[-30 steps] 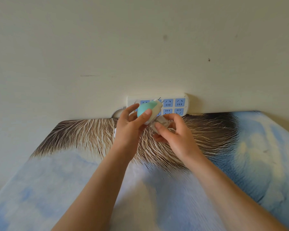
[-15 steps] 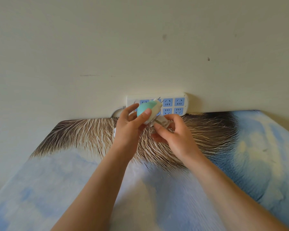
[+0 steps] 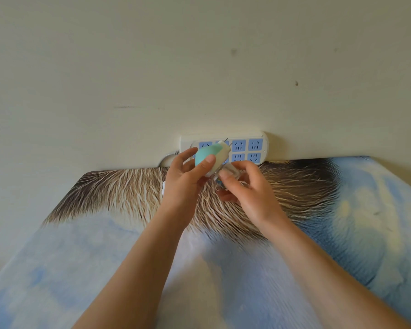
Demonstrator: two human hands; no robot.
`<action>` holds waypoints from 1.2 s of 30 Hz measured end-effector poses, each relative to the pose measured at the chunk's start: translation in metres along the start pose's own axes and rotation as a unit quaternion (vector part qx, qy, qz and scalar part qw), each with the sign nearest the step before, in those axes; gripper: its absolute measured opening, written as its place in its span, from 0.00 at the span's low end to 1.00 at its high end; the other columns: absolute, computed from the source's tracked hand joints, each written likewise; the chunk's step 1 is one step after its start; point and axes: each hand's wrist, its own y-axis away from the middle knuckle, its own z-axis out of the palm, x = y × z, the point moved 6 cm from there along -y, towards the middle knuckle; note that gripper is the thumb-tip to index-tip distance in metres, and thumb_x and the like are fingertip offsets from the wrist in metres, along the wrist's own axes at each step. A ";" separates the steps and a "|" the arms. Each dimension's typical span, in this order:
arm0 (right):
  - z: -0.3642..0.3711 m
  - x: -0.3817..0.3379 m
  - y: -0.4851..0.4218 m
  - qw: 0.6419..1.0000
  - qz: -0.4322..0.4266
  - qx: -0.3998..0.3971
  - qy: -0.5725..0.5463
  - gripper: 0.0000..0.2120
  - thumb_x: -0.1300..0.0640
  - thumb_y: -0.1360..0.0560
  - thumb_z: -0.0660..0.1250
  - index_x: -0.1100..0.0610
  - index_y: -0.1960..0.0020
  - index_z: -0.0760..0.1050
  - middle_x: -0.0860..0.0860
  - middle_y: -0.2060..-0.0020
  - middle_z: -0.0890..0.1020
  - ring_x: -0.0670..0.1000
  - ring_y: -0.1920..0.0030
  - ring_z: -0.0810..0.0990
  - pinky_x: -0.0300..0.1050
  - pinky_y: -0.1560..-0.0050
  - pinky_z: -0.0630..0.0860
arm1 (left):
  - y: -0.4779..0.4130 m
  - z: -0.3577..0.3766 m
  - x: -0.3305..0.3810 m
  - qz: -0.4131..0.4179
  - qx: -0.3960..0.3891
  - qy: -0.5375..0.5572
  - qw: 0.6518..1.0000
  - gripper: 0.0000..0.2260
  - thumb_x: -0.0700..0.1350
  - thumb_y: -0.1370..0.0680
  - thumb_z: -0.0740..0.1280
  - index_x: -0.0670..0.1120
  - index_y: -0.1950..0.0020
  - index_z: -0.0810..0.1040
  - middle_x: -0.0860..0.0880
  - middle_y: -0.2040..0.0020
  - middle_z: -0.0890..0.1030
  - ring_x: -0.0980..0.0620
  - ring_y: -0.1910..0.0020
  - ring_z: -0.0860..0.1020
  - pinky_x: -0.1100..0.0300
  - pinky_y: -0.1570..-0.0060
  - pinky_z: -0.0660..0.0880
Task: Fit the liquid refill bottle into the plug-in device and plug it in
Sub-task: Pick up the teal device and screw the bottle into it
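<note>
- Just below and in front of the power strip (image 3: 265, 148), the left hand (image 3: 184, 186) grips the plug-in device (image 3: 211, 156), with the thumb across its teal front and the fingers curled behind.
- Lower and to the right, farther from the strip, the right hand (image 3: 254, 198) pinches the clear refill bottle (image 3: 230, 172) between thumb and fingertips, which hide much of it.
- The bottle lies down and to the right of the device and meets its lower end. Its long axis slants, with the neck aimed up-left into the device's underside.
- The device is tilted on the same slant, so the two look lined up. Whether the neck is already seated I cannot tell.
- The next move is probably a push or twist along that slant, the right hand driving while the left braces.
- The left hand is nearer the strip, and the device overlaps the strip's left sockets in this view.
- The strip lies against the wall (image 3: 199, 67), at the far edge of the printed cover (image 3: 342, 210).
</note>
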 end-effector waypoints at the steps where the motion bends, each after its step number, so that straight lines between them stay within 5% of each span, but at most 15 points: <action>1: -0.001 -0.001 0.000 1.000 -0.004 0.003 0.029 0.24 0.40 0.35 0.73 0.49 0.44 0.74 0.53 0.49 0.82 0.55 0.55 0.85 0.55 0.51 0.82 | 0.000 0.000 0.000 -0.001 0.001 0.002 1.000 0.25 0.41 0.27 0.73 0.42 0.32 0.71 0.38 0.40 0.81 0.44 0.46 0.84 0.59 0.53 0.80; 4: -0.001 -0.002 0.001 0.996 -0.017 0.005 0.087 0.23 0.44 0.35 0.75 0.48 0.43 0.72 0.49 0.49 0.81 0.57 0.50 0.84 0.60 0.47 0.80 | 0.000 0.000 0.000 -0.001 0.003 0.002 1.000 0.24 0.40 0.27 0.73 0.42 0.32 0.72 0.38 0.41 0.81 0.45 0.48 0.84 0.60 0.54 0.80; 9: 0.000 -0.001 0.001 1.000 -0.007 -0.010 0.027 0.13 0.52 0.27 0.73 0.53 0.45 0.75 0.52 0.51 0.81 0.53 0.61 0.87 0.51 0.55 0.84 | 0.000 0.000 0.000 -0.002 0.003 -0.006 1.000 0.24 0.40 0.27 0.72 0.41 0.32 0.71 0.38 0.41 0.81 0.45 0.48 0.84 0.58 0.52 0.80; 16: 0.002 -0.003 0.001 1.000 0.007 -0.003 -0.014 0.15 0.54 0.25 0.70 0.56 0.41 0.72 0.59 0.48 0.80 0.52 0.62 0.86 0.50 0.55 0.84 | 0.000 0.000 0.001 -0.004 0.002 -0.005 1.000 0.25 0.41 0.27 0.72 0.42 0.31 0.71 0.40 0.42 0.81 0.46 0.47 0.84 0.58 0.50 0.80; 20: 0.001 -0.004 0.002 1.000 -0.002 -0.007 -0.009 0.11 0.54 0.23 0.68 0.57 0.44 0.73 0.53 0.51 0.80 0.48 0.63 0.85 0.46 0.57 0.84 | 0.001 0.000 0.001 -0.004 0.003 -0.004 1.000 0.24 0.41 0.27 0.72 0.42 0.31 0.71 0.40 0.41 0.81 0.46 0.48 0.84 0.59 0.52 0.80; 25: 0.001 -0.002 0.000 1.000 -0.002 -0.006 -0.005 0.14 0.53 0.22 0.65 0.61 0.41 0.74 0.57 0.50 0.80 0.50 0.62 0.85 0.53 0.54 0.84 | 0.000 0.000 0.001 -0.005 0.006 -0.008 1.000 0.24 0.41 0.26 0.72 0.42 0.32 0.71 0.40 0.42 0.82 0.46 0.47 0.84 0.58 0.49 0.80; 28: 0.001 -0.001 0.000 1.000 -0.001 -0.005 -0.017 0.16 0.49 0.23 0.68 0.56 0.40 0.73 0.60 0.48 0.79 0.52 0.61 0.86 0.52 0.54 0.83 | 0.001 0.000 0.002 -0.004 0.007 -0.009 1.000 0.24 0.41 0.26 0.72 0.42 0.32 0.71 0.40 0.41 0.82 0.46 0.47 0.84 0.58 0.49 0.80; 32: -0.002 0.000 0.000 0.999 0.002 0.003 0.045 0.29 0.40 0.38 0.75 0.49 0.42 0.72 0.54 0.47 0.81 0.55 0.55 0.86 0.55 0.51 0.83 | 0.001 0.000 0.002 -0.003 0.009 0.005 1.000 0.23 0.39 0.26 0.71 0.41 0.31 0.71 0.39 0.40 0.81 0.45 0.46 0.83 0.59 0.52 0.80; 36: -0.002 -0.003 0.001 0.997 -0.014 0.010 0.080 0.22 0.50 0.33 0.76 0.49 0.43 0.72 0.50 0.50 0.81 0.56 0.55 0.85 0.59 0.49 0.81 | 0.001 0.000 0.001 -0.002 0.008 0.000 1.000 0.24 0.40 0.26 0.72 0.41 0.32 0.71 0.39 0.41 0.81 0.46 0.47 0.84 0.60 0.54 0.80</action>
